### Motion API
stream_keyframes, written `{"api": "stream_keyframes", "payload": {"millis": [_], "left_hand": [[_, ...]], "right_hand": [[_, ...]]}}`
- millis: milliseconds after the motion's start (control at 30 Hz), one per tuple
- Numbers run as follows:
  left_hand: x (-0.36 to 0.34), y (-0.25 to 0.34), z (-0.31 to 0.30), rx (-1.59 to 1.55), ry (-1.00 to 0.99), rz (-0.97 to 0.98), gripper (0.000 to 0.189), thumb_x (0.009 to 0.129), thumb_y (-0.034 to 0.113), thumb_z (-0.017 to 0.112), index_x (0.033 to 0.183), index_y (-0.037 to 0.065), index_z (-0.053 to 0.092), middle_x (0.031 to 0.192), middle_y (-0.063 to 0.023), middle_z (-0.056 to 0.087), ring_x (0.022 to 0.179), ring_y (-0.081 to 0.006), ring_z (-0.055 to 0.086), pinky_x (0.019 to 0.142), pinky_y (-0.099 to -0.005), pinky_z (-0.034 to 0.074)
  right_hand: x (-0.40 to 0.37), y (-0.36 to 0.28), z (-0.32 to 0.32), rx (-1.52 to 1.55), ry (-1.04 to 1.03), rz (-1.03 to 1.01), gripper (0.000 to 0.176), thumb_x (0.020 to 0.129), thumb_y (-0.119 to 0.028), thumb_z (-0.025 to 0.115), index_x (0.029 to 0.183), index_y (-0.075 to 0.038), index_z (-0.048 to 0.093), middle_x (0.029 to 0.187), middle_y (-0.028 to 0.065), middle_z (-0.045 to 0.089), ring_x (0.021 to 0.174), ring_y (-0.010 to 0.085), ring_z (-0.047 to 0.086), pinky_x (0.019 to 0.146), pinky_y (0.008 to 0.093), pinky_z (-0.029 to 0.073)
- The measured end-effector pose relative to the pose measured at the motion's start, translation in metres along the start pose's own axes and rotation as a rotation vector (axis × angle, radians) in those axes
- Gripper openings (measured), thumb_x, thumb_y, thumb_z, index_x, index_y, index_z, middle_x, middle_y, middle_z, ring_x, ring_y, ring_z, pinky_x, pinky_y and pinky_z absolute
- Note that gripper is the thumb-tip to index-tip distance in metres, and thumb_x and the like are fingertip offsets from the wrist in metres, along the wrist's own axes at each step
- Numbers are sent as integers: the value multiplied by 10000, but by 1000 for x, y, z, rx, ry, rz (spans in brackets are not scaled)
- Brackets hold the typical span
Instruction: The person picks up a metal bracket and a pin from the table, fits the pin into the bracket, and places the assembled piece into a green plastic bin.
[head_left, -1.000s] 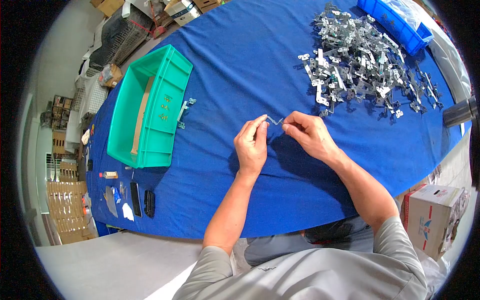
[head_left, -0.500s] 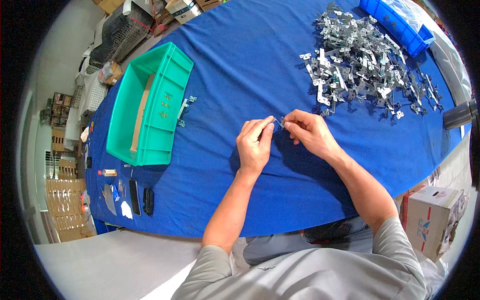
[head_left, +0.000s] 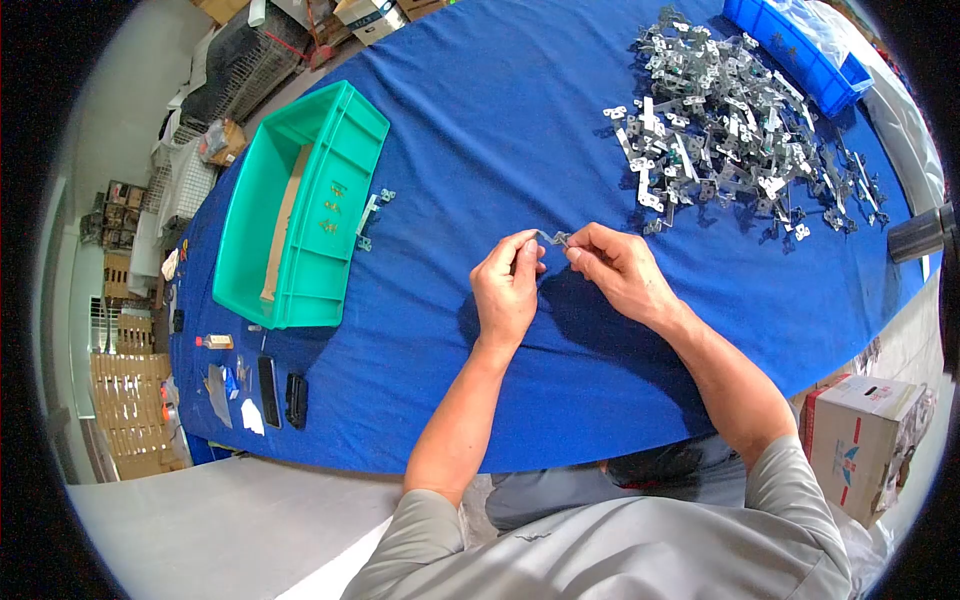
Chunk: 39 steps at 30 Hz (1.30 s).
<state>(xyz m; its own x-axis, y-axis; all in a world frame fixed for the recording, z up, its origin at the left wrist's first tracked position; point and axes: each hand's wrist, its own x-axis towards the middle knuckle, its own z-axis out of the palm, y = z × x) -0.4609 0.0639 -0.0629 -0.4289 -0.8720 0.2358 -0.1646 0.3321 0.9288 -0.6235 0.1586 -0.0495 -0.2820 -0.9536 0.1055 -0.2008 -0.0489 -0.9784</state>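
Note:
A small metal bracket (head_left: pixel 553 238) spans the gap between my two hands above the blue cloth. My left hand (head_left: pixel 507 285) pinches its left end between thumb and forefinger. At the other end, the fingertips of my right hand (head_left: pixel 622 268) are closed on it. The fingers partly cover the piece, so its full shape is hidden. To the upper right lies a large heap of similar metal brackets (head_left: pixel 715 120), loosely piled. One more metal bracket (head_left: pixel 370 222) rests beside the green bin (head_left: pixel 318 240), left of my hands.
A blue crate (head_left: pixel 800 55) with clear plastic stands behind the heap. Near the left edge lie a small bottle (head_left: pixel 214 342), a black phone-like slab (head_left: pixel 269 391) and a black object (head_left: pixel 296 401). A dark cylinder (head_left: pixel 920 234) juts in from the right. A carton (head_left: pixel 860 435) sits below.
The bracket between my fingers has turned and shows a different side. Both hands stay in nearly the same place, with slight finger shifts.

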Motion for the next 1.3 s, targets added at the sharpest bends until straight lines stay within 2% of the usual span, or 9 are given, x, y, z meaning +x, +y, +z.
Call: {"api": "stream_keyframes", "payload": {"millis": [267, 367, 467, 567, 767, 967, 1167, 1267, 1300], "left_hand": [[0, 1, 0, 64, 9, 64, 181, 1005, 127, 656, 1117, 18, 749, 919, -85, 754, 744, -102, 686, 580, -244, 532], [6, 7, -5, 228, 56, 305, 169, 972, 93, 686, 1097, 7, 759, 922, -104, 746, 772, -139, 684, 668, -287, 540], [4, 11, -4, 212, 54, 242, 164, 944, 67, 706, 1082, -1, 764, 930, -118, 740, 811, -176, 688, 745, -317, 537], [4, 8, -3, 277, 64, 342, 158, 931, 54, 713, 1068, 2, 769, 931, -123, 743, 821, -204, 694, 747, -325, 542], [4, 14, -2, 284, 41, 377, 154, 894, 24, 729, 1039, 2, 776, 940, -134, 751, 852, -239, 702, 761, -341, 551], [5, 15, -1, 270, 28, 395, 150, 880, 28, 732, 1023, 1, 766, 941, -136, 746, 841, -281, 688, 763, -376, 544], [3, 20, -1, 301, 6, 412, 171, 877, 9, 730, 1041, 7, 776, 952, -131, 754, 877, -253, 700, 789, -350, 549], [2, 13, -2, 304, -41, 449, 151, 919, 38, 710, 1053, -3, 767, 953, -122, 760, 828, -207, 708, 745, -333, 561], [1, 11, -1, 224, -31, 318, 152, 940, 56, 697, 1064, -3, 762, 951, -115, 762, 805, -183, 707, 708, -315, 560]], "right_hand": [[1, -9, -4, -151, 37, -66, 161, 986, -152, 651, 987, 9, 653, 703, 92, 611, 608, 133, 548, 565, 340, 447], [2, -7, -6, -224, 46, -93, 151, 976, -138, 662, 989, 12, 648, 704, 109, 609, 615, 145, 580, 561, 353, 455], [2, -2, -6, -140, 10, 50, 128, 976, -115, 664, 1002, 9, 646, 725, 107, 628, 627, 137, 604, 556, 340, 478], [2, -7, -4, -7, 9, 150, 115, 979, -95, 656, 1020, 12, 642, 744, 80, 646, 643, 122, 623, 565, 308, 510], [5, 3, -4, 168, -14, 131, 168, 977, -85, 653, 1094, 36, 656, 816, 54, 681, 686, 100, 644, 630, 276, 559], [4, 0, -5, 106, -10, 93, 157, 979, -105, 662, 1080, 15, 679, 842, 53, 692, 678, 88, 626, 600, 269, 538], [4, 0, -8, -105, 3, 74, 152, 981, -147, 675, 1021, -1, 666, 858, 33, 656, 739, 109, 582, 654, 297, 493], [5, 2, -6, 48, 163, -7, 147, 991, -150, 661, 1004, -3, 654, 861, 27, 630, 754, 117, 560, 674, 312, 476], [7, 1, -8, 98, 204, -37, 139, 999, -143, 646, 1007, -5, 650, 833, 22, 621, 742, 107, 555, 653, 300, 463]]}}
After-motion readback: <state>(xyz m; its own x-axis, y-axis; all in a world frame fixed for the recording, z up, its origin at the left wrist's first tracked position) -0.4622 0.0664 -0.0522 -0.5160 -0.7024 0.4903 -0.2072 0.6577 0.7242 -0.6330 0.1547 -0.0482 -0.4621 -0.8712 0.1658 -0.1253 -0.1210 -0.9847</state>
